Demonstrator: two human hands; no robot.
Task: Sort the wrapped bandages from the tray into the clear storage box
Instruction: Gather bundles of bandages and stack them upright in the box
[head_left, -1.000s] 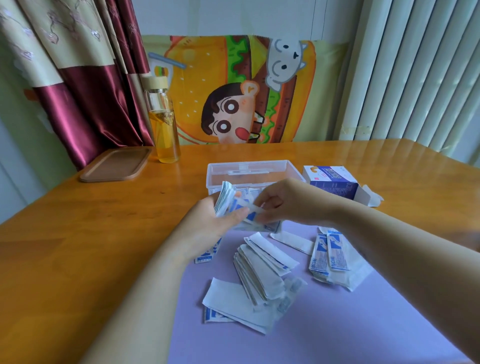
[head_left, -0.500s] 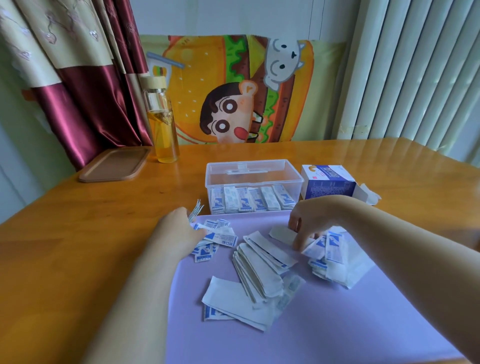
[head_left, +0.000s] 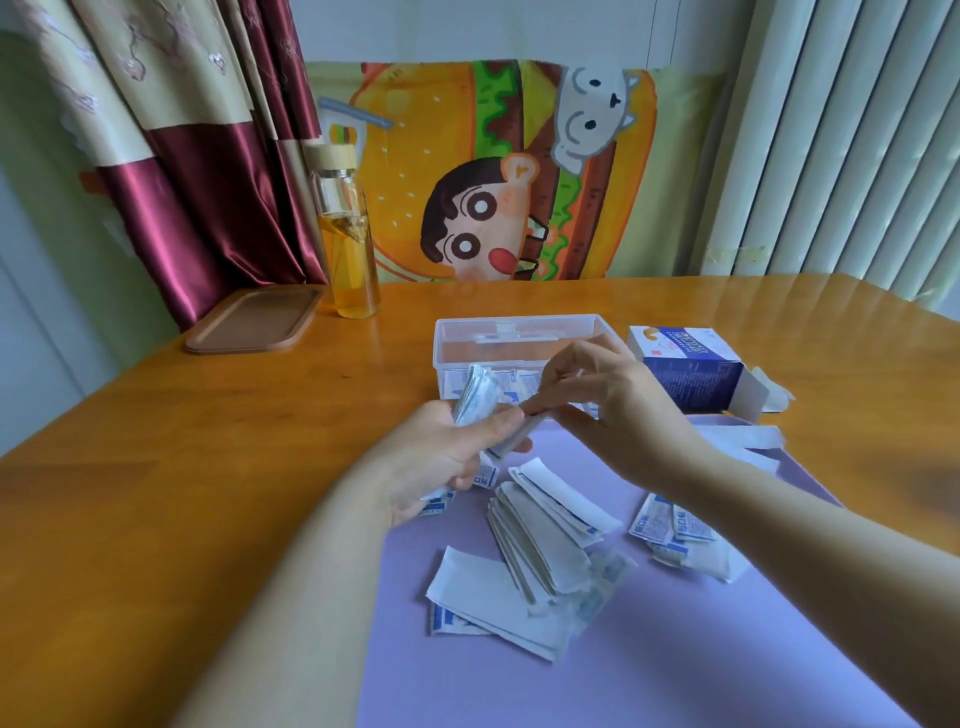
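Observation:
My left hand (head_left: 441, 457) grips a stack of wrapped bandages (head_left: 475, 397), white with blue print, held upright just in front of the clear storage box (head_left: 519, 332). My right hand (head_left: 608, 400) pinches one white wrapped bandage (head_left: 524, 434) and holds it against that stack. The box holds a row of bandages standing along its front wall. More wrapped bandages lie in loose piles (head_left: 540, 540) on the purple tray (head_left: 675, 649) below my hands, and another pile (head_left: 670, 530) lies partly hidden under my right forearm.
A blue and white carton (head_left: 691, 369) lies open to the right of the box. A glass bottle of yellow liquid (head_left: 348, 244) and a brown lid-like tray (head_left: 254, 319) stand at the back left of the wooden table (head_left: 182, 467). A cartoon-print chair back faces me.
Both hands have risen from the tray. My left hand lifted its stack up in front of the box, and my right hand brought a picked-up bandage over to it.

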